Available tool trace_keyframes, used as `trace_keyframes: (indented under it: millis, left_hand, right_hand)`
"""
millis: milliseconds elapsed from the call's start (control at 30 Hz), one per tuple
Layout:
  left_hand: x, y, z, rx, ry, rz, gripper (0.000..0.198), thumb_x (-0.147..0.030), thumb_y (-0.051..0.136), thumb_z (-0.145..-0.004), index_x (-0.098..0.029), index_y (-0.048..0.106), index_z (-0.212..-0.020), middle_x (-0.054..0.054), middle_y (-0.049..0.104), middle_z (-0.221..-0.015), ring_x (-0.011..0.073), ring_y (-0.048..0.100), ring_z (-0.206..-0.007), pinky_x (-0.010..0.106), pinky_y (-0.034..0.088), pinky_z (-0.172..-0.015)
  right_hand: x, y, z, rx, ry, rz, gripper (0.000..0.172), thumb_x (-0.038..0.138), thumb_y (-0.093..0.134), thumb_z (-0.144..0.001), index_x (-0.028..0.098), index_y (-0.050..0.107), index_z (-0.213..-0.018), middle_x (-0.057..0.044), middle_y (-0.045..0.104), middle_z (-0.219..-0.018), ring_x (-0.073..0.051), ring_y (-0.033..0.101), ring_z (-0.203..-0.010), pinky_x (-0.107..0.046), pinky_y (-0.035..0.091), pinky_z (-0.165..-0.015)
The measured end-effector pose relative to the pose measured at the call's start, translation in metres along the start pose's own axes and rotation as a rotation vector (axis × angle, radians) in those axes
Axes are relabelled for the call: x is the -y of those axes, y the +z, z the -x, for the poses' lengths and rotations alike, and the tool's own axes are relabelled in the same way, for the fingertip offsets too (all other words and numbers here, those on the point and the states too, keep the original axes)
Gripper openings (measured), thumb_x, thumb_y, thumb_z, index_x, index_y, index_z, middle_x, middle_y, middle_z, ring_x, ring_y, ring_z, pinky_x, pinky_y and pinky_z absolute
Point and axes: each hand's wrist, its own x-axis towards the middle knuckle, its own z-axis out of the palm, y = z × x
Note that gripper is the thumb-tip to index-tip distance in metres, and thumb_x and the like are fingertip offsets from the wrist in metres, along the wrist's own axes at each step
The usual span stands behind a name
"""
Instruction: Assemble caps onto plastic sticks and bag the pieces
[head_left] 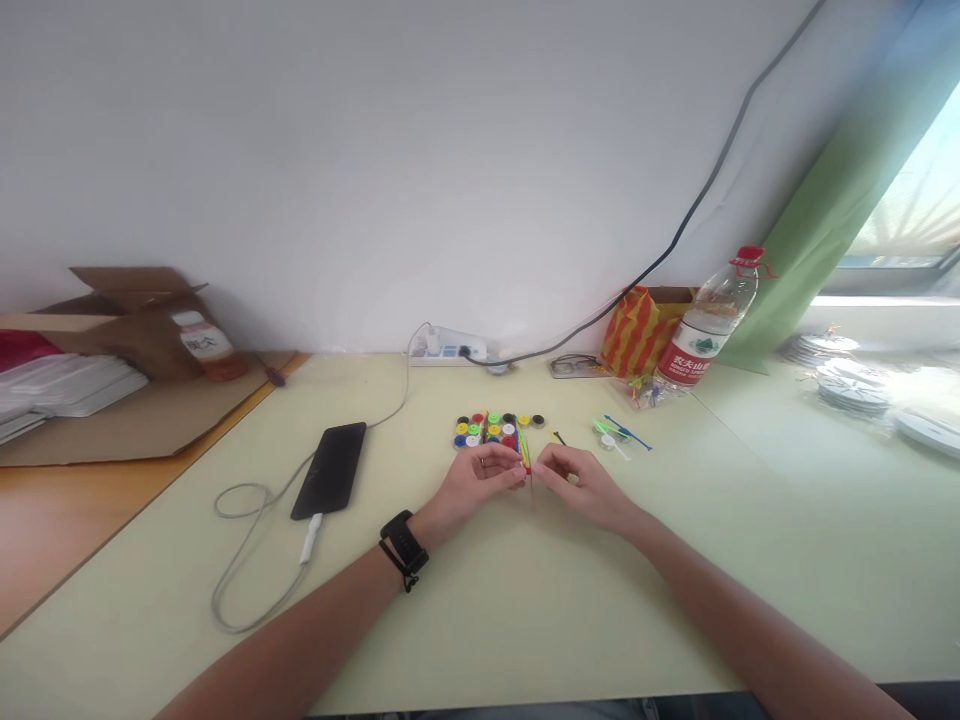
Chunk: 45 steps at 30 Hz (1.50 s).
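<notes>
My left hand (484, 478) is closed in a pinch, a small thin red strip (529, 470) at its fingertips. One end of the strip hangs down between the hands. From the other side my right hand (577, 480) closes its thumb and forefinger on the strip's edge; the fingers partly hide it. Just beyond the hands lie small round discs (463, 428) in rows, coloured black, red, green, yellow, white and blue. Thin coloured strips (524, 440) show among them. To the right is a small group of blue, green and white strips (628, 432) with a pale disc (606, 441).
A black phone (330, 470) on a white cable (247, 540) lies left. Against the wall is a power strip (450, 345) with a dark cord (585, 335). A large water bottle (701, 345) leans by a red-yellow bag (637, 330). Stacked white discs (851, 385) are far right, a cardboard box (142, 320) far left.
</notes>
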Motion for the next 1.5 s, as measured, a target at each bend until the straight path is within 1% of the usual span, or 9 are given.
trace_keyframes:
  millis: [267,600,733,867,933,1100,1200,1300,1500]
  left_hand:
    - [0.007,-0.003,-0.001,0.040,0.028,-0.057,0.031,-0.032,0.087,-0.078,-0.017,0.072,-0.100,0.008,0.077,-0.101,0.0206,0.074,-0.096,0.033,0.056,-0.090]
    - [0.001,0.002,0.001,0.041,0.037,-0.082,0.039,-0.032,0.089,-0.075,-0.018,0.071,-0.106,0.010,0.076,-0.108,0.0219,0.072,-0.102,0.037,0.055,-0.096]
    - [0.000,0.003,0.001,0.024,0.010,-0.117,0.034,-0.040,0.082,-0.083,-0.017,0.072,-0.105,0.010,0.075,-0.107,0.0200,0.071,-0.097,0.032,0.056,-0.086]
    - [0.000,0.003,0.002,0.036,-0.028,-0.146,0.033,-0.043,0.081,-0.083,-0.016,0.073,-0.100,0.007,0.073,-0.093,0.0168,0.069,-0.084,0.029,0.054,-0.076]
    - [0.000,0.003,0.002,0.044,-0.031,-0.160,0.033,-0.044,0.081,-0.082,-0.017,0.074,-0.099,0.007,0.073,-0.093,0.0168,0.068,-0.084,0.029,0.054,-0.076]
    - [-0.001,0.002,0.002,0.050,-0.029,-0.172,0.033,-0.044,0.082,-0.082,-0.017,0.075,-0.098,0.008,0.073,-0.094,0.0168,0.068,-0.085,0.029,0.053,-0.077]
    - [-0.001,0.002,0.002,0.060,-0.039,-0.173,0.033,-0.044,0.082,-0.082,-0.016,0.075,-0.098,0.008,0.073,-0.093,0.0170,0.068,-0.084,0.029,0.053,-0.076]
    - [-0.001,0.003,0.002,0.060,-0.040,-0.180,0.032,-0.044,0.082,-0.081,-0.017,0.075,-0.098,0.007,0.073,-0.092,0.0170,0.068,-0.083,0.029,0.054,-0.077]
    - [-0.003,0.004,0.002,0.067,-0.032,-0.186,0.031,-0.044,0.082,-0.081,-0.017,0.076,-0.097,0.007,0.073,-0.089,0.0168,0.068,-0.083,0.028,0.053,-0.075]
  right_hand:
    - [0.002,0.002,0.001,0.121,0.063,-0.086,0.038,0.051,0.050,-0.102,0.020,0.059,-0.083,0.000,0.058,-0.075,-0.014,0.046,-0.065,-0.028,0.035,-0.058]
    - [0.015,-0.004,-0.001,0.143,0.187,-0.264,0.042,0.060,0.060,-0.095,0.020,0.053,-0.082,0.004,0.047,-0.069,-0.013,0.046,-0.063,-0.026,0.036,-0.059]
    - [-0.004,-0.022,-0.006,-0.067,0.098,-0.043,0.035,0.054,0.051,-0.100,0.022,0.053,-0.085,0.001,0.053,-0.074,-0.015,0.048,-0.066,-0.029,0.039,-0.060]
    - [-0.031,-0.055,-0.010,-0.484,0.012,0.457,0.024,0.035,0.050,-0.097,0.023,0.049,-0.077,-0.005,0.061,-0.082,-0.024,0.054,-0.085,-0.038,0.043,-0.081]
    - [-0.042,-0.066,-0.009,-0.539,0.013,0.641,0.023,0.029,0.053,-0.092,0.023,0.046,-0.070,-0.006,0.060,-0.082,-0.026,0.053,-0.089,-0.041,0.043,-0.086]
    - [-0.065,-0.069,-0.002,-0.357,0.122,0.913,0.020,0.025,0.059,-0.085,0.023,0.049,-0.067,-0.009,0.060,-0.084,-0.028,0.052,-0.090,-0.041,0.042,-0.080]
    - [-0.072,-0.069,-0.002,-0.388,0.182,0.990,0.010,0.025,0.061,-0.086,0.023,0.054,-0.079,-0.010,0.063,-0.089,-0.030,0.053,-0.091,-0.041,0.042,-0.075]
    - [-0.068,-0.068,-0.005,-0.410,0.093,0.947,0.006,0.027,0.061,-0.089,0.022,0.057,-0.088,-0.011,0.064,-0.095,-0.031,0.054,-0.095,-0.042,0.044,-0.080]
    - [-0.053,-0.042,-0.008,-0.156,-0.106,0.758,0.015,0.027,0.058,-0.095,0.024,0.071,-0.101,-0.010,0.067,-0.096,-0.029,0.056,-0.097,-0.043,0.046,-0.085]
